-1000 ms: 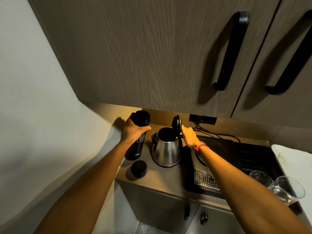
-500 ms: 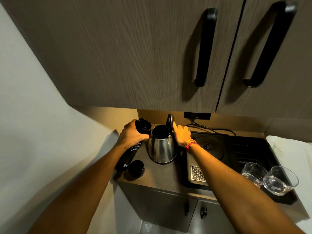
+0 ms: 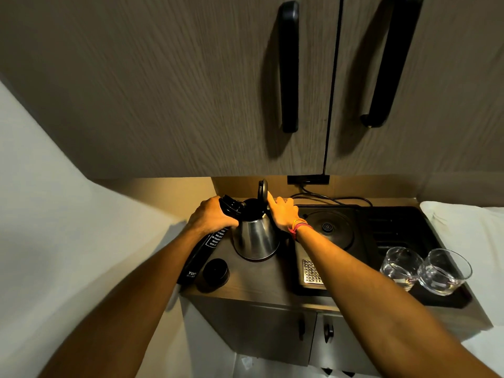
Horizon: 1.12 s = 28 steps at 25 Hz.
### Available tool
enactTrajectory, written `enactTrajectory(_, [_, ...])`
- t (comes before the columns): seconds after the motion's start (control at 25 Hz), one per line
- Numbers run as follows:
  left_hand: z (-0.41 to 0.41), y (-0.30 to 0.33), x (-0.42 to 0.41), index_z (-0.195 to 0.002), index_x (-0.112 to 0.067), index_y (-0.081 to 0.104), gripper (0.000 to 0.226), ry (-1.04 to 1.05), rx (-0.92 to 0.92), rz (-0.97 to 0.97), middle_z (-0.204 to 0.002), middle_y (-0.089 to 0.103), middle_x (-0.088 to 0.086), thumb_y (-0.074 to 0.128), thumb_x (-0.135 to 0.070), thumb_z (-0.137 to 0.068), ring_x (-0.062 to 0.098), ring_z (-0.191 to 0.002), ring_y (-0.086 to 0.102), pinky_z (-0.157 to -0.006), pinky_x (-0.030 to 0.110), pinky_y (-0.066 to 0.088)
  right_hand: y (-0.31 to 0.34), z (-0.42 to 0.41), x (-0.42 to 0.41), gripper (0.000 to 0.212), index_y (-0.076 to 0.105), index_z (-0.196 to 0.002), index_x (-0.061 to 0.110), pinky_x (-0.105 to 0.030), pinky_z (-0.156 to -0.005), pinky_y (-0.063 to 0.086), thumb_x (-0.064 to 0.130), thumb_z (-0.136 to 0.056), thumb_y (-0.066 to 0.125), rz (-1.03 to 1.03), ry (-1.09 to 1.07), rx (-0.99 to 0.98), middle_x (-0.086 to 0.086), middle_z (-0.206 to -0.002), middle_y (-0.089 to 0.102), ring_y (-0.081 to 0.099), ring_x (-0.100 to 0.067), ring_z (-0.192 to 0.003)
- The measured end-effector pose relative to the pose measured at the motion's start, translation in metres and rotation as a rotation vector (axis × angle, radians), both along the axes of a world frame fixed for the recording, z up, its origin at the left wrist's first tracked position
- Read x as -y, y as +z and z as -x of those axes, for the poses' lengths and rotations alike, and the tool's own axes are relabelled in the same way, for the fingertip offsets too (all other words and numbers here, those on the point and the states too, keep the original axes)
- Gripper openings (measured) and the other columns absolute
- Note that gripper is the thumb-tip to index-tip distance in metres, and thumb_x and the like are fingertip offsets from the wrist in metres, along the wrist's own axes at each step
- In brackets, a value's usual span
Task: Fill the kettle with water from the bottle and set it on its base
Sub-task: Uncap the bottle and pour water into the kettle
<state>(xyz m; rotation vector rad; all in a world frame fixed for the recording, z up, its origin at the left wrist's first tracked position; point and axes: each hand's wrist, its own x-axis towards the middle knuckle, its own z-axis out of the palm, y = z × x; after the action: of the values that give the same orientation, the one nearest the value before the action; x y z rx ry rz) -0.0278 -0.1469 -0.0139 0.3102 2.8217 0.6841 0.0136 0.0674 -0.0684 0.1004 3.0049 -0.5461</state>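
Both bare forearms reach forward from the bottom corners of the view and converge over the rear left part of the tabletop (image 3: 261,282). The left hand (image 3: 211,218) is turned palm-down, its fingers (image 3: 231,223) curled tight around the upper body of the bottle (image 3: 207,244), wrist bent so that the hold is tipped toward the right. The right hand (image 3: 282,214) sits just beside it, wrist nearly straight, with the index finger extended up against the raised lid (image 3: 262,190) and the other fingers loosely bent. A band of red and yellow threads (image 3: 298,226) circles the right wrist.
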Motion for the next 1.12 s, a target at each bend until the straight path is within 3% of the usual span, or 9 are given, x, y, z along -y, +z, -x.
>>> enactTrajectory(0.2, [-0.001,0.004,0.001,-0.115,-0.027,0.062,0.076,-0.017,0.017,0.075,-0.102,0.069,-0.003,0.083,-0.043,-0.044,0.020,-0.095,0.066,-0.083,0.037,0.059,0.000,0.000,0.000,0.063,0.001,-0.152,0.030,-0.057,-0.107,0.031,0.033,-0.098,0.034,0.012,-0.005,0.003,-0.024,-0.141,0.040,0.034,-0.048,-0.128])
enactTrajectory(0.36, [-0.005,0.008,-0.003,-0.098,-0.038,0.055,0.066,-0.041,0.047,0.120,-0.093,0.066,-0.009,0.081,-0.046,-0.037,0.017,-0.089,0.066,-0.083,0.040,0.061,0.000,0.000,0.000,0.063,0.001,-0.152,0.031,-0.056,-0.108,0.030,0.035,-0.099,0.034,0.023,-0.008,0.016,-0.023,-0.143,0.039,0.032,-0.048,-0.131])
enactTrajectory(0.56, [-0.007,0.010,-0.002,-0.088,-0.036,0.054,0.060,-0.039,0.063,0.156,-0.093,0.070,-0.004,0.082,-0.046,-0.036,0.018,-0.086,0.068,-0.082,0.042,0.062,0.002,-0.001,0.000,0.063,0.002,-0.152,0.031,-0.056,-0.106,0.032,0.033,-0.098,0.034,0.011,-0.005,0.015,-0.023,-0.141,0.041,0.036,-0.047,-0.127])
enactTrajectory(0.88, [-0.013,0.019,-0.006,-0.106,-0.024,0.060,0.073,-0.071,0.080,0.220,-0.097,0.071,0.002,0.081,-0.045,-0.040,0.023,-0.088,0.069,-0.084,0.045,0.061,0.003,-0.001,0.001,0.063,0.003,-0.152,0.031,-0.056,-0.104,0.034,0.029,-0.098,0.035,0.002,-0.006,0.009,-0.023,-0.141,0.041,0.037,-0.047,-0.125])
enactTrajectory(1.12, [-0.013,0.023,-0.010,-0.106,-0.021,0.061,0.070,-0.071,0.068,0.258,-0.096,0.071,0.003,0.081,-0.043,-0.042,0.024,-0.087,0.069,-0.084,0.043,0.060,0.003,-0.001,0.000,0.062,0.003,-0.152,0.030,-0.057,-0.105,0.033,0.029,-0.098,0.034,0.000,-0.002,0.015,-0.025,-0.142,0.039,0.036,-0.049,-0.125])
